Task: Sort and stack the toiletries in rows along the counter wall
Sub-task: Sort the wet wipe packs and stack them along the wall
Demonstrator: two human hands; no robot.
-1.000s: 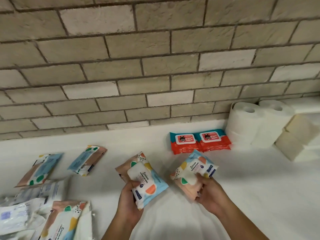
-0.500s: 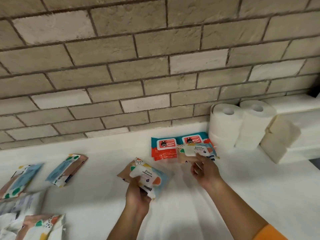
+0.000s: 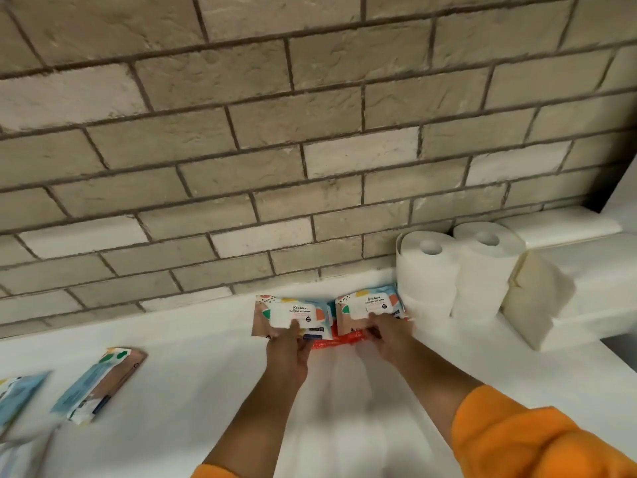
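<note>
Wet wipe packs look soft, squishy and light, so I think pinching them by the near edge works fine, and the shiny wrap may slide a bit. By the brick wall [image 3: 310, 150], the left hand [image 3: 287, 350] pinches the left pack [image 3: 291, 313] and the right hand [image 3: 387, 334] pinches the right pack [image 3: 368, 310], both resting on the red wipe packs [image 3: 344, 338], just beside the toilet paper rolls [image 3: 455, 270]. Each label seems to say "Stalove" and "cleansing wet wipes"; smaller words are too blurry.
</note>
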